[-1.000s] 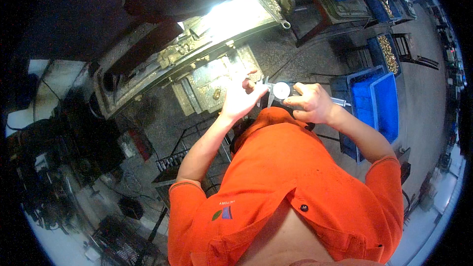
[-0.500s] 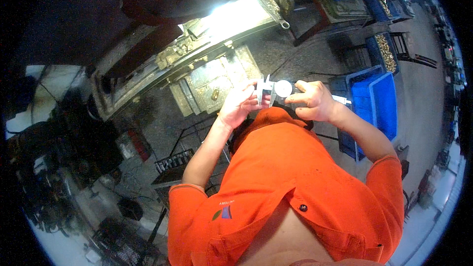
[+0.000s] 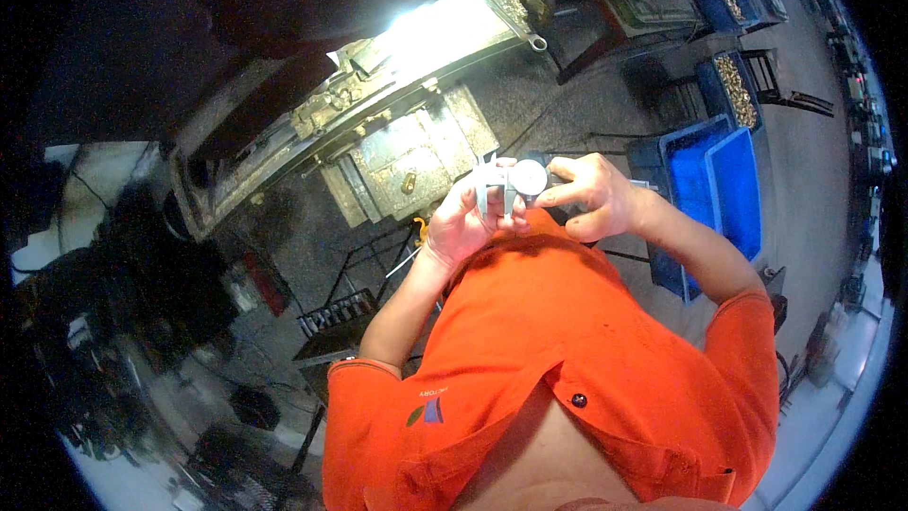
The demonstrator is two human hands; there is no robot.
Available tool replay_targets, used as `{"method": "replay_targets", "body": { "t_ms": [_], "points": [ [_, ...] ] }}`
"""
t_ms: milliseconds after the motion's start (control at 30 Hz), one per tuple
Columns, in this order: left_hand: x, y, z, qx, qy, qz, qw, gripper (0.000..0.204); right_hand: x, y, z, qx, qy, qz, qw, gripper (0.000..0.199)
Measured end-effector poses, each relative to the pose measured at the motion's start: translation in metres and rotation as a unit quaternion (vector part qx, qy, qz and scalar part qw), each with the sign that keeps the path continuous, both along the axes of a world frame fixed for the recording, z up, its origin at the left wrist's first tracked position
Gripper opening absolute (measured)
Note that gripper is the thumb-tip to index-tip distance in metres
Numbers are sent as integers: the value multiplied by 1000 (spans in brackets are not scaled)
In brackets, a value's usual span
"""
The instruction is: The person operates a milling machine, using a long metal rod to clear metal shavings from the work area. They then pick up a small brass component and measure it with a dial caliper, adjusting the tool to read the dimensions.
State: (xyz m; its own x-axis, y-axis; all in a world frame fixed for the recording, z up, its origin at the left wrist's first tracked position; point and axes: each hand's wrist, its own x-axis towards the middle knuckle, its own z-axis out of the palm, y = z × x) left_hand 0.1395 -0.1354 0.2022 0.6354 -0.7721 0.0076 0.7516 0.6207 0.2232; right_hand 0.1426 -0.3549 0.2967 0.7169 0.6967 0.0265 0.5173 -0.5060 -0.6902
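I hold a metal dial caliper [image 3: 515, 186] close in front of my chest with both hands. My left hand [image 3: 462, 223] wraps around the jaw end, fingers curled near a small part that I cannot make out. My right hand [image 3: 591, 195] grips the caliper body beside the round white dial, thumb on it. Orange short sleeves cover both upper arms.
A grimy metal machine [image 3: 378, 132] with a brightly lit bed stands ahead. Blue plastic bins [image 3: 724, 189] sit to the right, and one further back holds several small brass parts [image 3: 733, 90]. A dark metal rack [image 3: 340, 312] stands low at the left.
Both hands have shifted slightly left and nearer my chest with the caliper. My left hand has closed more tightly around the jaw end.
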Motion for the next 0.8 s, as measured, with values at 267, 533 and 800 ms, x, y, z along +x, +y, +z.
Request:
{"method": "replay_targets", "body": {
  "t_ms": [267, 533, 800],
  "points": [
    [-8, -7, 15, 25, 8, 50, 998, 66, -4, 0, 2, -30, -22, 6, 999, 48],
    [-7, -12, 6, 59, -42, 68, 995, 53, -8, -5, 4, -97, -55, 15, 994, 61],
    [-12, -13, 3, 89, -33, 51, 994, 52, -16, -10, -5, -123, -93, 3, 988, 54]
  ]
}}
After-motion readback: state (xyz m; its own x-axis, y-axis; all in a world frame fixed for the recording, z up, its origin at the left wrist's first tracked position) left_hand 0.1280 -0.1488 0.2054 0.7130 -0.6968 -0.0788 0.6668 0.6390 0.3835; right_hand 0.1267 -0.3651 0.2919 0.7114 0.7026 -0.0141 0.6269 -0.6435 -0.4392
